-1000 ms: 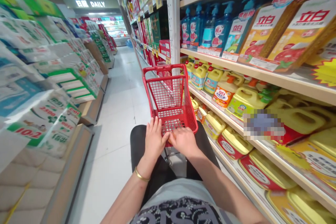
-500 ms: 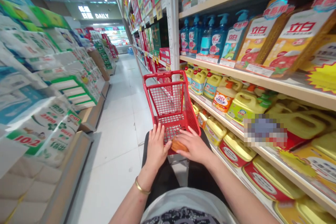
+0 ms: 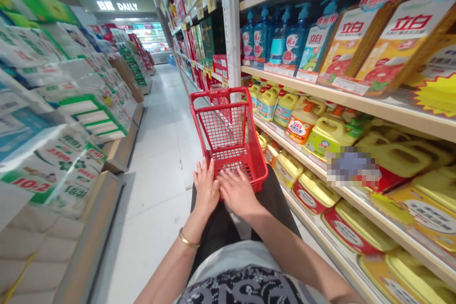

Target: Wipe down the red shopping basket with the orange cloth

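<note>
A red shopping basket [image 3: 228, 152] with grid walls stands in front of my knees, its handle side tipped up at the far end. At the near rim, my left hand [image 3: 205, 187] lies with its fingers stretched out, palm down, a gold bangle on the wrist. Beside it, my right hand [image 3: 238, 192] spreads flat over the near edge, its fingertips close to the left thumb. Neither hand visibly wraps round anything. What lies under the right palm is hidden, and the basket floor shows only in part.
On the right, shelves hold blue pump bottles [image 3: 294, 42] and yellow detergent jugs [image 3: 285, 107]. Paper packs [image 3: 57, 166] are stacked on a low platform [image 3: 96, 228] at the left. A tiled aisle [image 3: 160, 128] runs between them toward a lit fridge [image 3: 155, 42].
My right hand has moved left toward my left hand, its fingers now flatter. The brown object seen under it earlier no longer shows. The view has shifted slightly.
</note>
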A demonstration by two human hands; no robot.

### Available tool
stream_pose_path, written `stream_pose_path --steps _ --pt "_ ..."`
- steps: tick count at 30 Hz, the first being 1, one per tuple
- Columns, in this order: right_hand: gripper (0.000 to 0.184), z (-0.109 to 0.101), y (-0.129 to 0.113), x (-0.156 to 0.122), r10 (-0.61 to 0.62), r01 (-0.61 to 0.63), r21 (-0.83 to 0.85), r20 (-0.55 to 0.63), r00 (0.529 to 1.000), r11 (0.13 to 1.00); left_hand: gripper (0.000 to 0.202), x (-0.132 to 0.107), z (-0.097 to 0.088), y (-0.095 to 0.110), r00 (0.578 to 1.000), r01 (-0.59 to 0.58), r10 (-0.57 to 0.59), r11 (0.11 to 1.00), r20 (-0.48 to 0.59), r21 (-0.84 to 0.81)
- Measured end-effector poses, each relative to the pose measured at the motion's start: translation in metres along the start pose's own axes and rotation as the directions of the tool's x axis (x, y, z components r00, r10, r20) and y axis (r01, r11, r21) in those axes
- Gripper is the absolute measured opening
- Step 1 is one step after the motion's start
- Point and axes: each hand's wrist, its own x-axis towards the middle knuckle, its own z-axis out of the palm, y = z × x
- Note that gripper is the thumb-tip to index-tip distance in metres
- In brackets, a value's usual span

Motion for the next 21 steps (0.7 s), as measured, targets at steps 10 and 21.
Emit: stream_pose_path --steps 10,21 --pt "0.043 -0.033 0.065 -0.029 0.234 -0.244 -0.086 -0.110 0.966 0.966 0.075 -0.001 0.001 -0.002 1.000 0.014 -0.014 1.000 0.005 0.009" --pt "0.039 -0.029 0.035 -0.023 0.251 -0.259 -0.104 -0.085 0.964 0.960 0.081 -0.002 -0.002 0.000 1.000 -0.016 0.016 0.997 0.009 0.080"
